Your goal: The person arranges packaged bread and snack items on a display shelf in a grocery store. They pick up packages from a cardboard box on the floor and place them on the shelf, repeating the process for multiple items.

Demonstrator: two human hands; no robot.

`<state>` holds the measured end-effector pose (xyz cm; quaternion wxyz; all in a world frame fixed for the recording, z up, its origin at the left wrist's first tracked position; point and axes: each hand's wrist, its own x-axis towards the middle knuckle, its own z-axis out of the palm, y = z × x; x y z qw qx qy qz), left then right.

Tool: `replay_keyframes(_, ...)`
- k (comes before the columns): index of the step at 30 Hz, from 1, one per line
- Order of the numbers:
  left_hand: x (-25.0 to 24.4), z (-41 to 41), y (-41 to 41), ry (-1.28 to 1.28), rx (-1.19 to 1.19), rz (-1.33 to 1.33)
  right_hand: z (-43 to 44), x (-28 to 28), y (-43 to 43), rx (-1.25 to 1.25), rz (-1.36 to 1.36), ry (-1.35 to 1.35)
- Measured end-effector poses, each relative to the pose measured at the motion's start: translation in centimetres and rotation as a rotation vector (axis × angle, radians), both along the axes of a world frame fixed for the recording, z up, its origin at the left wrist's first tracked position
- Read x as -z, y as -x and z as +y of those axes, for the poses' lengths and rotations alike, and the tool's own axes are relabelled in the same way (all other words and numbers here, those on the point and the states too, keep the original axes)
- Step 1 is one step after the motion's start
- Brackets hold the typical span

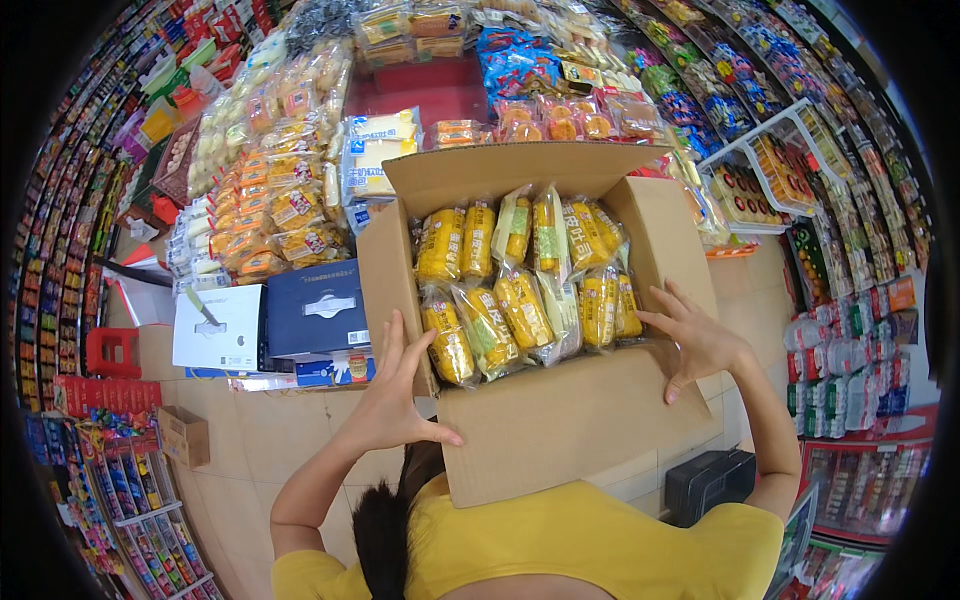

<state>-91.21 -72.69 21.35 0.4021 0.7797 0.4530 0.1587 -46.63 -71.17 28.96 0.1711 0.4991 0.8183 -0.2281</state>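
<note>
An open cardboard box (pixel 555 427) with its flaps spread out is in front of me. Inside lie several yellow bread loaves (pixel 523 307) in clear printed wrappers, arranged in two rows. My left hand (pixel 390 390) is at the box's left near corner, fingers spread along the side flap and thumb over the near flap. At the right near corner is my right hand (pixel 694 337), its fingers apart, over the edge between the side flap and the near flap. Neither hand is closed around a loaf. How firmly the hands press on the cardboard cannot be told.
Beyond the box stands a display heaped with packaged breads (pixel 296 202) and white toast packs (pixel 379 157). White (pixel 217 345) and blue cartons (pixel 311 311) adjoin the box's left side. A red stool (pixel 112 352), a small carton (pixel 184 437) and black baskets (pixel 709 484) are on the floor.
</note>
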Motion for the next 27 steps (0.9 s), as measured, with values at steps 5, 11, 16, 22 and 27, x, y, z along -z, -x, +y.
replay_keyframes(5, 1.2, -0.4, -0.5, -0.131, 0.032, 0.042, -2.3, 1.4, 3.2, 0.034, -0.188, -0.134)
replay_keyframes(11, 4.5, -1.5, -1.6, -0.322, -0.050, 0.014, -5.1, 10.1, 2.0, 0.099, 0.026, -0.814)
replay_keyframes(16, 6.5, -2.2, -2.5, -0.481, -0.145, -0.141, -5.5, 13.2, 3.1, 0.260, 0.190, -1.141)
replay_keyframes(22, 7.3, -2.3, -2.0, -0.511, -0.131, -0.147, -4.1, 5.4, 6.5, 0.400, 0.072, -0.487)
replay_keyframes(27, 6.8, -2.6, -1.6, -0.550, -0.096, -0.047, 1.8, 7.6, 8.2, 0.810, 0.098, -0.448)
